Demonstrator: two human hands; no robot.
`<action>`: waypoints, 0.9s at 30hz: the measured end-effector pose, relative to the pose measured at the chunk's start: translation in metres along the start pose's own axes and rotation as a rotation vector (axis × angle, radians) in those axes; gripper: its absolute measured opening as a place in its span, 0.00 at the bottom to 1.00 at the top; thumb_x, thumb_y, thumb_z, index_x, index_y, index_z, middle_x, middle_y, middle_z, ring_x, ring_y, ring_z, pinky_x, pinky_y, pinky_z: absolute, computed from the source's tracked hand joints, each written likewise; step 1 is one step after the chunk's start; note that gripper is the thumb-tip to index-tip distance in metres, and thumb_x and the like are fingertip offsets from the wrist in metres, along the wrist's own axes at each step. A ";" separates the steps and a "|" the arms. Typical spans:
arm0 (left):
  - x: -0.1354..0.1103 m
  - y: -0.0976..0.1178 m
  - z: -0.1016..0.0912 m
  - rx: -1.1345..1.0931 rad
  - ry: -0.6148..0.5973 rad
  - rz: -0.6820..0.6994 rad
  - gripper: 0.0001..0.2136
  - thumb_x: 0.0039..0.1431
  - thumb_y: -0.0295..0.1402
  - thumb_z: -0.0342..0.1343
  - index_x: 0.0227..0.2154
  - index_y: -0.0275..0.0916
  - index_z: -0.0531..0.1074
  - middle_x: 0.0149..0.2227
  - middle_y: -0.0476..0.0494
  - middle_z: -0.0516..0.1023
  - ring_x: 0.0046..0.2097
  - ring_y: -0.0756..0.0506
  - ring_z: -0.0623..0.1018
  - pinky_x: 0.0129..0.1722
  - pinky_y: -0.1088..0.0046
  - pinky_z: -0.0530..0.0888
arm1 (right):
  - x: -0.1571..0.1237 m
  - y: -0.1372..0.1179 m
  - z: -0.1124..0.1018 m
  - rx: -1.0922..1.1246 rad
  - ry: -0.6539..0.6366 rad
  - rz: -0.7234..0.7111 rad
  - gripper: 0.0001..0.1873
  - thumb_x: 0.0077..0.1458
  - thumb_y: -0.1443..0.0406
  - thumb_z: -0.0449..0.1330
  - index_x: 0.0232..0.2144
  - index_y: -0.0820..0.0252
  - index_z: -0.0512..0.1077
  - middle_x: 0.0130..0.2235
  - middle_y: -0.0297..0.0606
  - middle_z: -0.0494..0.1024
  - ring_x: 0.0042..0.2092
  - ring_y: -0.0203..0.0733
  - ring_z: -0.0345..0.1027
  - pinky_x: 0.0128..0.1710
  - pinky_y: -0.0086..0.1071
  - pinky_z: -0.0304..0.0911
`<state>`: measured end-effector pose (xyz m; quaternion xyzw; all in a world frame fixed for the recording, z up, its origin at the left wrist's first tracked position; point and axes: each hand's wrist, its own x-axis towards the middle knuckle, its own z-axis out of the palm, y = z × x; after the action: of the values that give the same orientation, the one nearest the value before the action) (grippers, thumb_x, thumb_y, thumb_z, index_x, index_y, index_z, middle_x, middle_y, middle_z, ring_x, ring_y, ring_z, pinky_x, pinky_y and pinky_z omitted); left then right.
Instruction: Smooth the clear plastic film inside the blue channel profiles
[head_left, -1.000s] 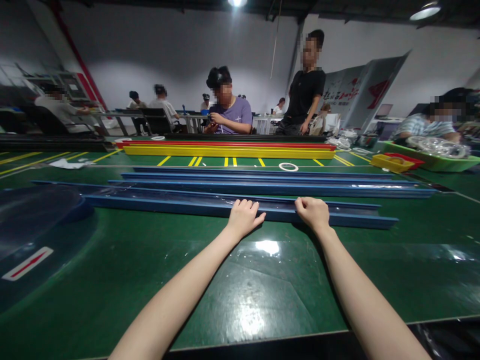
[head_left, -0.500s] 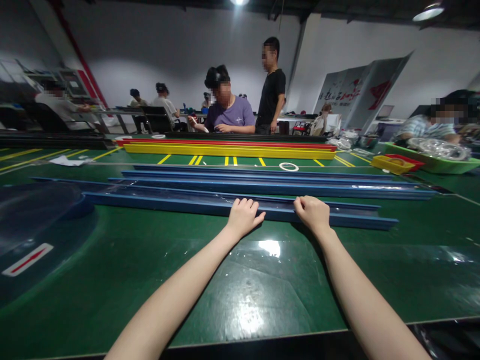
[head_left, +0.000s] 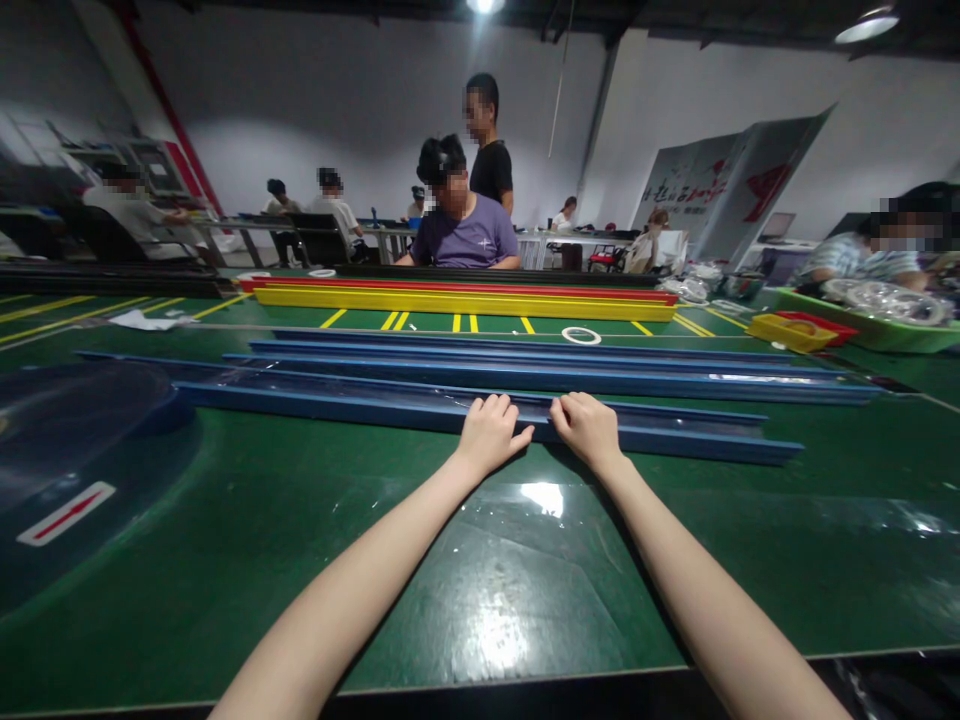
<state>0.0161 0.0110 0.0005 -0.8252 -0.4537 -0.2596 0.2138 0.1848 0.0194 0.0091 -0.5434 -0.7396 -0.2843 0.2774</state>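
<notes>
Head view, left hand (head_left: 489,432): fingers curling over the nearest blue channel (head_left: 697,443), thumb out; firm grip? Can't tell.
Right hand (head_left: 589,430): bunched up, touching that wall; pinching, can't tell.
Channel: lengthwise across the green surface (head_left: 300,510), probably steadied two-handed.

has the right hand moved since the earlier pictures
Yes, leftward, toward the left hand. Judged against the white ring, the right hand was clearly to its right earlier; now it sits almost straight below it in view.
</notes>
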 end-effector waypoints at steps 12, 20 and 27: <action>-0.001 0.001 -0.001 0.000 -0.006 0.001 0.14 0.55 0.42 0.44 0.28 0.36 0.68 0.32 0.42 0.70 0.36 0.43 0.67 0.33 0.67 0.60 | 0.004 -0.009 0.004 -0.003 0.010 0.050 0.23 0.54 0.60 0.45 0.13 0.61 0.68 0.18 0.35 0.69 0.23 0.30 0.57 0.23 0.27 0.40; -0.001 0.001 -0.002 0.007 -0.020 -0.002 0.15 0.55 0.43 0.43 0.29 0.37 0.67 0.32 0.42 0.70 0.36 0.43 0.67 0.33 0.67 0.60 | 0.002 -0.014 0.007 -0.078 -0.029 0.237 0.22 0.53 0.61 0.44 0.17 0.63 0.71 0.21 0.39 0.72 0.25 0.33 0.60 0.22 0.28 0.39; -0.001 0.001 -0.003 -0.014 -0.020 -0.008 0.14 0.55 0.42 0.43 0.32 0.37 0.67 0.32 0.42 0.70 0.36 0.43 0.67 0.34 0.67 0.60 | 0.003 -0.012 0.006 -0.069 -0.084 0.310 0.21 0.51 0.62 0.44 0.18 0.63 0.72 0.23 0.41 0.73 0.25 0.35 0.62 0.22 0.28 0.40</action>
<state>0.0157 0.0081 0.0026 -0.8273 -0.4576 -0.2553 0.2026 0.1716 0.0230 0.0059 -0.6718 -0.6476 -0.2401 0.2678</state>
